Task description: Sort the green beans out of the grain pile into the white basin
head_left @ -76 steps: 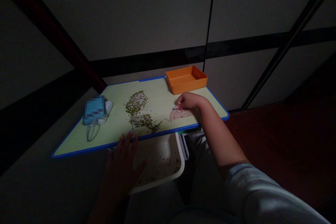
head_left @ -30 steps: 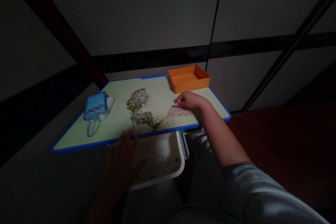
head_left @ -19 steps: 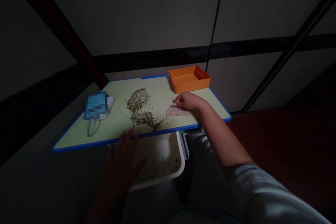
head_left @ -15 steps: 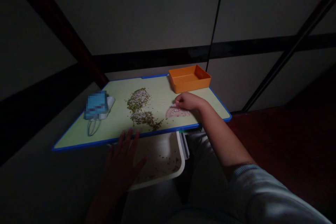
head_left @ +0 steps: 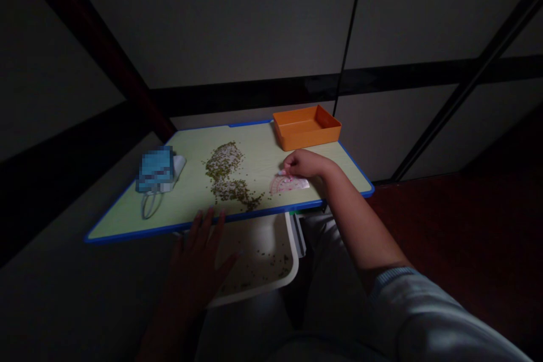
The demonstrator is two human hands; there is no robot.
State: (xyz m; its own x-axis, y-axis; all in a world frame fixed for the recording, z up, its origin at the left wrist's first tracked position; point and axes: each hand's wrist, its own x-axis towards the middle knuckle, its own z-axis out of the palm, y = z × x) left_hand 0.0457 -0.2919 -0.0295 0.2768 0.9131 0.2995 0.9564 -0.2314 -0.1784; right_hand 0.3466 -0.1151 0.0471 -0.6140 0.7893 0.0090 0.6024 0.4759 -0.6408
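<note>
My right hand (head_left: 302, 163) is closed in a pinch at the upper edge of a clear pink protractor (head_left: 288, 183), which is low over the small table (head_left: 186, 147) or touching it. A bright glare shows on the protractor's right end. To its left lies a spread of small greenish-brown and pale grains (head_left: 224, 161), with a thinner trail toward the front edge. My left hand (head_left: 203, 243) has its fingers spread, fingertips at the table's blue front edge, over the pulled-out white drawer (head_left: 292, 271). It holds nothing that I can see.
An orange open box (head_left: 309, 134) stands at the back right. On the left is a blurred-out blue item (head_left: 156, 168) with a pale loop, beside a white object (head_left: 180, 164). Dark bits lie scattered in the drawer. A panelled wall (head_left: 254, 22) rises behind the table.
The protractor has shifted slightly right and tilted, and glare now shows on its right end. My right hand has barely moved; my left hand stays in place.
</note>
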